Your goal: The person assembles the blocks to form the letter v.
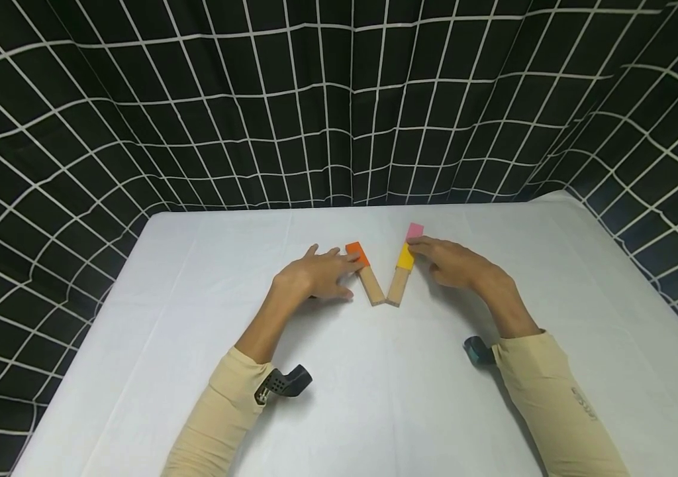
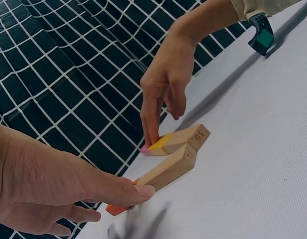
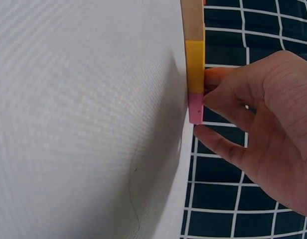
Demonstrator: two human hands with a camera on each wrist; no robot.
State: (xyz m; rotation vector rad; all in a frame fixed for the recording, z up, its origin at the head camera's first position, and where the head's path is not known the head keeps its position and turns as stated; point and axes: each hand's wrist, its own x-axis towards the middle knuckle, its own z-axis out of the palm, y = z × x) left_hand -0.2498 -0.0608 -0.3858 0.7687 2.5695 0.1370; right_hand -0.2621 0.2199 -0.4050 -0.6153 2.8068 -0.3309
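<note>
Two slim wooden blocks lie on the white cloth in a V, with their plain ends meeting at the near side. The left wooden block (image 1: pixel 373 286) has an orange section (image 1: pixel 355 249) at its far end. Beyond the plain part of the right wooden block (image 1: pixel 398 287) come a yellow section (image 1: pixel 404 258) and a pink section (image 1: pixel 414 230). Dark digits mark the near ends in the left wrist view. My left hand (image 1: pixel 315 275) has its fingers spread, with fingertips over the orange section. Fingertips of my right hand (image 1: pixel 455 262) rest on the yellow and pink sections, its thumb apart from them.
A white cloth (image 1: pixel 375 384) covers the table. Behind and at both sides hangs a black curtain (image 1: pixel 339 112) with a white grid. Each wrist carries a dark camera mount, the left mount (image 1: pixel 291 382) and the right mount (image 1: pixel 478 351).
</note>
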